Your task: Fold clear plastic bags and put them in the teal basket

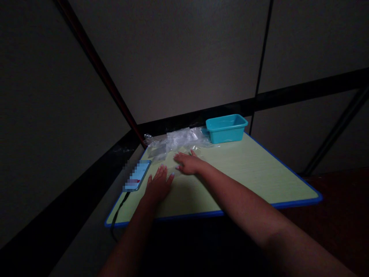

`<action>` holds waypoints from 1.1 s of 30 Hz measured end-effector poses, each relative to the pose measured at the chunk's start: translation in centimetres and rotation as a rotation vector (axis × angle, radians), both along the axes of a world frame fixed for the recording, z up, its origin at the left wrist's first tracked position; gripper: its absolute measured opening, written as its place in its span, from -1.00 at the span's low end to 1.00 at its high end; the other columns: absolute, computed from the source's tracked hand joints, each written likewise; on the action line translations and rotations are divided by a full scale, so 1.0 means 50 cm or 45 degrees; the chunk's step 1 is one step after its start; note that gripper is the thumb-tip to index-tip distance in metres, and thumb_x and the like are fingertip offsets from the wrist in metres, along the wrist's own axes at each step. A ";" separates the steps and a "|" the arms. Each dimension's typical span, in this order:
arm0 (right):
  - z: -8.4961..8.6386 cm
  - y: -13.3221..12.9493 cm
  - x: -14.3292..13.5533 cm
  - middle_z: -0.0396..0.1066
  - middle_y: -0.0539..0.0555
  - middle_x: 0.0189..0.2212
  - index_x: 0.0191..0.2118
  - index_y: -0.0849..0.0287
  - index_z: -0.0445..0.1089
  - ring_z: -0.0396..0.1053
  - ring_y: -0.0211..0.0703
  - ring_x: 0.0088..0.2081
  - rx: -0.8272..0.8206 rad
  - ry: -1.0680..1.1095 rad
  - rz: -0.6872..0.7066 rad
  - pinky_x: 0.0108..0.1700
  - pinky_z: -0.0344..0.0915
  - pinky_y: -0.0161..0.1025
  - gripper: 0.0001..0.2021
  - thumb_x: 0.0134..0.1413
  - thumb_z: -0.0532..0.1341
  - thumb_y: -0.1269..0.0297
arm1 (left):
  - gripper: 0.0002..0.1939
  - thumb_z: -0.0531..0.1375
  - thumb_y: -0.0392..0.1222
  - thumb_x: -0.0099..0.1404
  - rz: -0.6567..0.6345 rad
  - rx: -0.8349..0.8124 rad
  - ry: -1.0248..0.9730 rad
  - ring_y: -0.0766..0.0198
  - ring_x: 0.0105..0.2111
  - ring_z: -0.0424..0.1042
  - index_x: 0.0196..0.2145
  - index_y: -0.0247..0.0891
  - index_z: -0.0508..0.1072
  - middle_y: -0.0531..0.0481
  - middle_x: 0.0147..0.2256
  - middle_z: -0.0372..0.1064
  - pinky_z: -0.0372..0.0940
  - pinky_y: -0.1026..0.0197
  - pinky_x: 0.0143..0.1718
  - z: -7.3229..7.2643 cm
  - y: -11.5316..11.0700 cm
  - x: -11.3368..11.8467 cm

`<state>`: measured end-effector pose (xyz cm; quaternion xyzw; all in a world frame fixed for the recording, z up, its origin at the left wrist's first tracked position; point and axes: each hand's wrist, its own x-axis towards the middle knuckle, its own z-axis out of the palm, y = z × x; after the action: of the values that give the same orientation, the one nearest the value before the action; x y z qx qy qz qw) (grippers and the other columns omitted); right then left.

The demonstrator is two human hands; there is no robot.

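Pale green edged in blue, the desk (248, 169) lies beneath both hands. The left hand (159, 185) and right hand (188, 163) are palm down, fingers loosely spread, with nothing visibly gripped; whether clear film lies under them, I cannot tell. Just left of the left hand is a phone (143, 174), a dark cable (118, 209) at its near end. Just beyond the fingertips lie clear plastic bags (179, 140), their crumpled heap longest from left to right; the right hand is nearer. Farther off, beyond and right of the right hand, stands a turquoise bin (227, 135).
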<state>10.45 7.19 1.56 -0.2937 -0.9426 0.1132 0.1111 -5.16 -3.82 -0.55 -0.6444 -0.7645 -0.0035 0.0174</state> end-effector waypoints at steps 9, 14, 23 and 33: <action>0.041 0.075 0.082 0.26 0.35 0.04 0.04 0.28 0.30 0.19 0.17 0.07 0.021 -0.142 -0.661 -0.02 0.20 -0.04 -0.50 0.06 0.12 0.04 | -0.38 -0.16 0.10 0.35 -0.096 0.276 0.147 0.04 0.28 -0.23 0.24 -0.28 0.03 -0.23 0.29 -0.24 -0.16 -0.22 0.18 0.006 -0.010 0.022; 0.028 0.093 0.094 0.24 0.34 0.07 0.09 0.28 0.24 0.21 0.16 0.07 -0.134 -0.256 -0.697 -0.04 0.23 -0.08 -0.33 -0.08 0.21 -0.09 | -0.31 -0.20 0.17 0.33 -0.133 0.122 0.070 0.03 0.29 -0.33 0.27 -0.31 -0.07 -0.26 0.29 -0.35 -0.19 -0.24 0.17 0.012 0.016 0.035; 0.013 0.097 0.094 0.17 0.35 0.11 0.12 0.19 0.20 0.15 0.20 0.11 -0.143 -0.292 -0.626 -0.04 0.23 0.01 -0.40 -0.01 0.18 -0.04 | -0.23 -0.28 0.26 0.29 -0.084 0.051 -0.050 0.06 0.29 -0.36 0.28 -0.31 -0.12 -0.23 0.30 -0.40 -0.23 -0.25 0.17 0.000 0.070 0.117; 0.033 0.077 0.093 0.27 0.38 0.05 0.02 0.26 0.35 0.21 0.26 0.07 -0.126 -0.395 -0.469 -0.06 0.25 -0.01 -0.50 0.02 0.18 0.03 | -0.27 -0.25 0.24 0.30 -0.091 0.090 -0.059 0.07 0.28 -0.22 0.27 -0.29 -0.05 -0.21 0.28 -0.21 -0.23 -0.22 0.19 -0.012 0.063 0.121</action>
<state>15.12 11.06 3.19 -0.4797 -0.8722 0.0904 -0.0309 0.88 -0.65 -1.15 -0.6701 -0.7405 -0.0462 0.0222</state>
